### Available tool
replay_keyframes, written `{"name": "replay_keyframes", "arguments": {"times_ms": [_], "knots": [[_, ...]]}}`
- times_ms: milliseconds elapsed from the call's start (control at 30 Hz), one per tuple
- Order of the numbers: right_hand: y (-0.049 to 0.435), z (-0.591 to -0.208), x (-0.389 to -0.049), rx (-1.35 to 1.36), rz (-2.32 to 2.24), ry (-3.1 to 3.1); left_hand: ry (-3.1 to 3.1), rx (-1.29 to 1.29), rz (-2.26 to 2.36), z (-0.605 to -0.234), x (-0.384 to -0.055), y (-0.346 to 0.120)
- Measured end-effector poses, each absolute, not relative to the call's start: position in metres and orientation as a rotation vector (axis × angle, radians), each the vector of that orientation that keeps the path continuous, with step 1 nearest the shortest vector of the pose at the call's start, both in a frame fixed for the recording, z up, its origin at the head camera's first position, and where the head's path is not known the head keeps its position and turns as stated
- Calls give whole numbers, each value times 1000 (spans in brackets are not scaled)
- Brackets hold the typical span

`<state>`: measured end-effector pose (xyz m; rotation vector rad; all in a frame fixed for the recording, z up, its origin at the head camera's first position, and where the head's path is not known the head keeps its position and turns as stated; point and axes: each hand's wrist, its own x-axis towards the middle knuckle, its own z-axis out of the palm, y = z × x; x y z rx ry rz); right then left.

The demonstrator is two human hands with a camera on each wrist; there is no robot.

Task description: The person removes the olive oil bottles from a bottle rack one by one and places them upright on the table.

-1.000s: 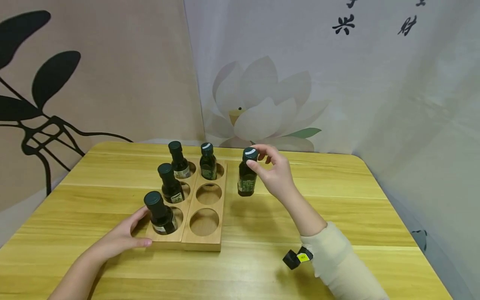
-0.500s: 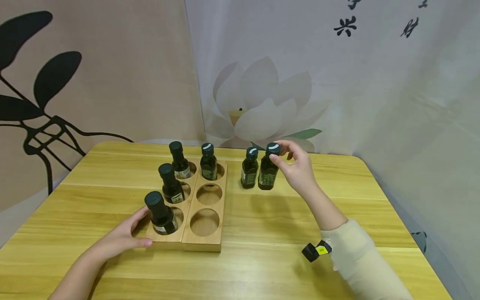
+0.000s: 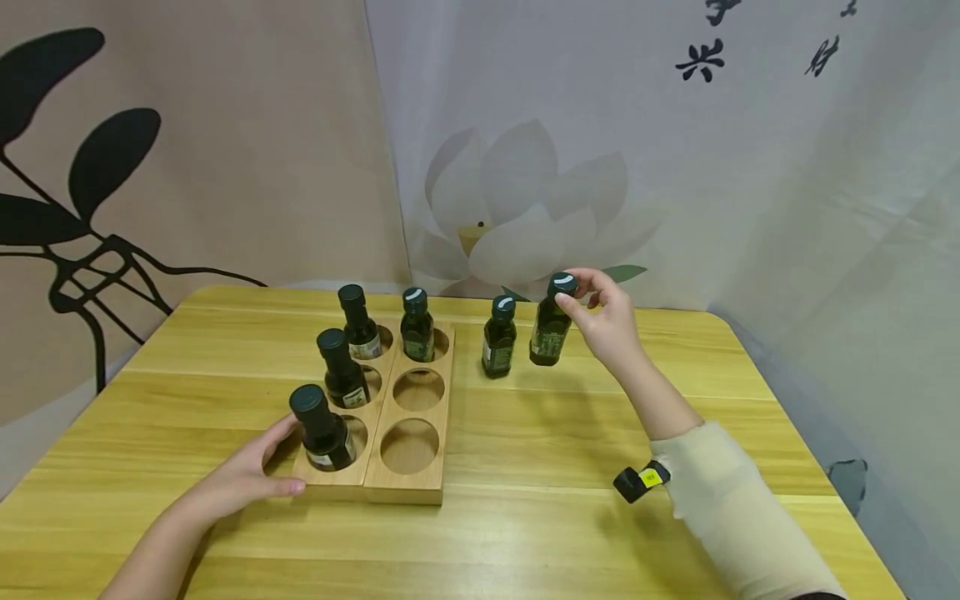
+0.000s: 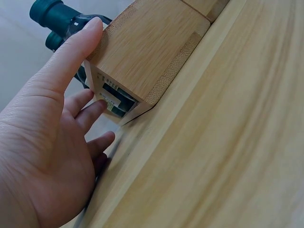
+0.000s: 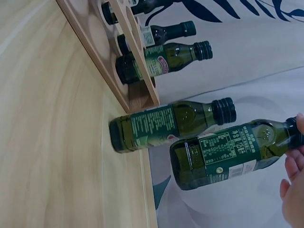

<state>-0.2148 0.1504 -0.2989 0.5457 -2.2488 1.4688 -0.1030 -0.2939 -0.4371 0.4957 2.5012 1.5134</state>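
Observation:
In the head view my right hand (image 3: 603, 317) pinches an olive oil bottle (image 3: 550, 333) by its dark cap, near the back right of the table. It hangs upright above the wood, its shadow lower down. Just left stands another olive oil bottle (image 3: 498, 343); the right wrist view shows both green labels. A two-row wooden bottle rack (image 3: 405, 482) sits left of centre. My left hand (image 3: 247, 468) rests at its front left corner, thumb along the front, fingers against the side. In the left wrist view the thumb (image 4: 76, 52) lies straight along the rack edge.
The rack's left row holds three long-capped dark bottles (image 3: 343, 377). Its right row has one olive oil bottle (image 3: 417, 332) at the back and two vacant round holes (image 3: 409, 447) in front. A printed cloth backdrop (image 3: 540, 167) stands behind the table (image 3: 517, 517).
My right hand has carried its bottle rightward and slightly back, uncovering the bottle standing behind it. The left hand and the rack have stayed in place.

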Motion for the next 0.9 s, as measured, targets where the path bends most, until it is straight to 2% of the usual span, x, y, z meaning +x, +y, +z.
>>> {"name": "replay_keyframes", "arguments": {"times_ms": [467, 900], "knots": [[158, -301, -229, 455, 1514, -2317, 2509, 476, 1497, -435, -102, -293], [159, -327, -232, 421, 1516, -2331, 2513, 457, 1488, -436, -102, -294]]}}
